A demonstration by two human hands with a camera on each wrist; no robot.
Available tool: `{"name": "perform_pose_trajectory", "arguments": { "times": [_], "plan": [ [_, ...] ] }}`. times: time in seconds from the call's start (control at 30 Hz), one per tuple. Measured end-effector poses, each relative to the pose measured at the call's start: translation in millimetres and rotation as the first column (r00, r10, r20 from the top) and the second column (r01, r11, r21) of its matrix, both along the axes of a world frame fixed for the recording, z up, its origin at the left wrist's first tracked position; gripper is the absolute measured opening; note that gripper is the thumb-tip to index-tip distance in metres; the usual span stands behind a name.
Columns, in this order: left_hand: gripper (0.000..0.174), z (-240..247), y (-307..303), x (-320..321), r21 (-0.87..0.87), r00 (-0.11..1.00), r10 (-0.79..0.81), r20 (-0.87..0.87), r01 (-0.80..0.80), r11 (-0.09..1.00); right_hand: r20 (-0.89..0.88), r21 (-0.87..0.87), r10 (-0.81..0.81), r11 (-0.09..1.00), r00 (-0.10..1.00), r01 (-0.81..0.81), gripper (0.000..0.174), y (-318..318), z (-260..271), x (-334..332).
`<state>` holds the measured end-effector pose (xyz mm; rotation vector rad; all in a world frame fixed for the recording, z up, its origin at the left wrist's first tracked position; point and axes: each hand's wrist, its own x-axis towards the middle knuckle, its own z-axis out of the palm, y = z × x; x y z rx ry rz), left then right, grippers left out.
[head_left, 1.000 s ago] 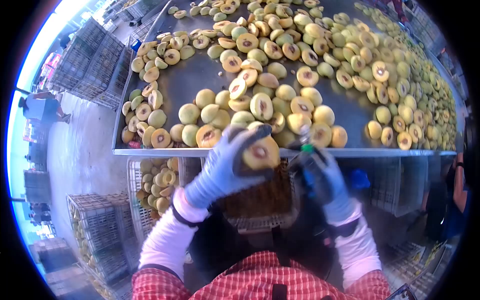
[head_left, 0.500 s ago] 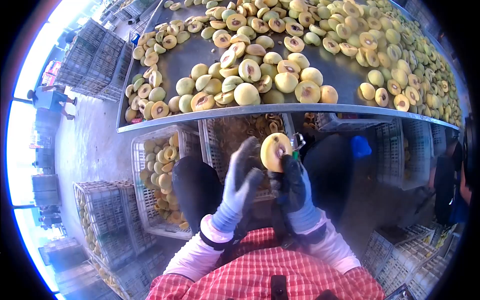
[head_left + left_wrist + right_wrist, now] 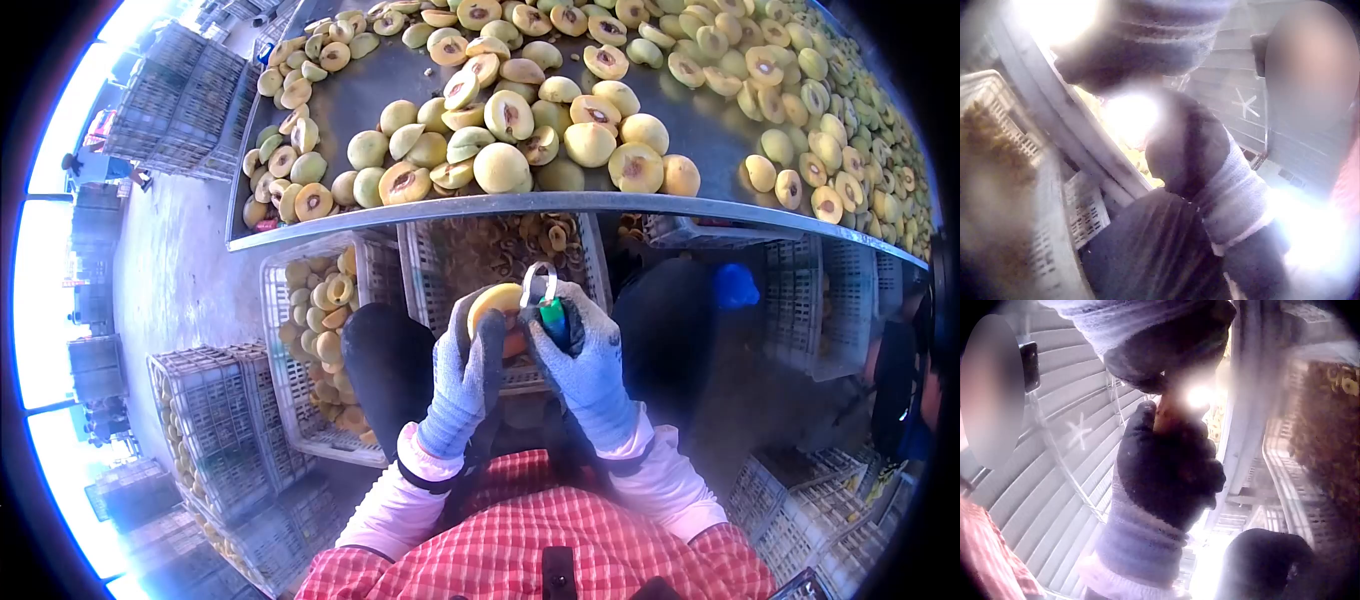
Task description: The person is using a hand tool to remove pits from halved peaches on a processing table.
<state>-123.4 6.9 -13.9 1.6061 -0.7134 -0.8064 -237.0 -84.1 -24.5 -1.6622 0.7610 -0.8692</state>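
The peach half [image 3: 497, 305] sits in my left hand [image 3: 462, 375], gloved fingers curled round it. I hold it in front of my chest, above my lap and just below the table's edge. My right hand [image 3: 588, 365] is pressed close against it and grips a green-handled tool [image 3: 548, 305] — its metal loop stands just over the fruit's top edge.

Beyond my hands, under the table, a white crate [image 3: 413, 262] holds brownish scraps, too small to tell apart. The crate beside it on the left [image 3: 270, 320] holds yellow peach halves, some with the cut face up. Further left stand stacked wire crates [image 3: 200, 420] — a few show fruit inside. Above, the steel table [image 3: 480, 204] carries many peach halves, heaped thickest toward the right.
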Motion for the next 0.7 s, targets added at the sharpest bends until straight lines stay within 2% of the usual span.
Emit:
{"name": "perform_pose_trajectory", "arguments": {
  "times": [0.03,0.07,0.17,0.2,0.23,0.3,0.33,0.37,0.43,0.47,0.57,0.7],
  "plan": [
    [0.033,-1.0,1.4,2.7,0.038,0.998,-0.018,0.056,0.016,0.999,-0.031,-0.134,-0.012,0.991,0.999,0.007,0.034,0.1,-0.8,-0.2],
    [0.032,1.5,-4.8,2.6,-0.042,0.974,-0.003,0.227,0.013,0.999,-0.061,-0.267,-0.026,0.964,0.998,0.009,0.035,0.5,-2.1,-0.7],
    [0.031,-5.1,-0.4,4.4,0.0,0.986,-0.042,0.16,0.042,0.999,-0.133,-0.276,-0.01,0.961,0.991,-0.027,0.033,13.0,-5.2,-8.3],
    [0.033,-7.7,1.5,0.8,0.048,0.986,0.019,0.166,-0.027,0.998,-0.126,-0.266,0.018,0.963,0.992,-0.051,0.029,15.3,-2.3,-9.4],
    [0.034,-14.9,4.1,-1.7,0.078,0.997,0.073,-0.032,-0.07,0.994,-0.082,-0.2,0.099,0.973,0.992,-0.113,0.028,17.9,-2.0,-9.1],
    [0.035,-23.8,5.9,-0.3,0.078,0.976,0.112,-0.187,-0.099,0.992,0.018,-0.076,0.243,0.967,0.97,-0.241,0.027,24.5,-1.4,-8.0],
    [0.037,-21.1,3.8,-1.3,0.102,0.946,0.17,-0.277,-0.147,0.984,0.034,-0.027,0.238,0.971,0.971,-0.237,0.025,29.3,-2.9,-7.9],
    [0.036,-9.9,0.4,1.5,0.099,0.977,0.145,-0.158,-0.131,0.986,0.104,0.17,0.179,0.966,0.978,-0.195,0.02,32.6,-7.6,-8.0],
    [0.035,-20.1,2.6,11.8,0.099,0.981,0.179,-0.076,-0.171,0.98,0.013,0.465,0.084,0.881,0.996,-0.08,0.016,28.9,-3.3,-10.8],
    [0.033,-18.3,5.6,16.1,0.099,0.991,0.133,0.016,-0.134,0.986,-0.056,0.341,0.136,0.934,0.989,-0.109,0.014,25.8,-7.2,-11.8],
    [0.032,-8.8,4.2,7.3,0.034,0.992,0.123,0.025,-0.124,0.992,-0.169,0.12,0.164,0.982,0.972,-0.144,0.017,32.7,-5.3,-11.4],
    [0.039,-6.4,2.1,-14.4,-0.132,0.972,0.206,-0.113,-0.22,0.966,-0.308,-0.109,0.09,0.986,0.947,-0.129,0.021,41.8,-8.6,-12.9]
  ]
}}
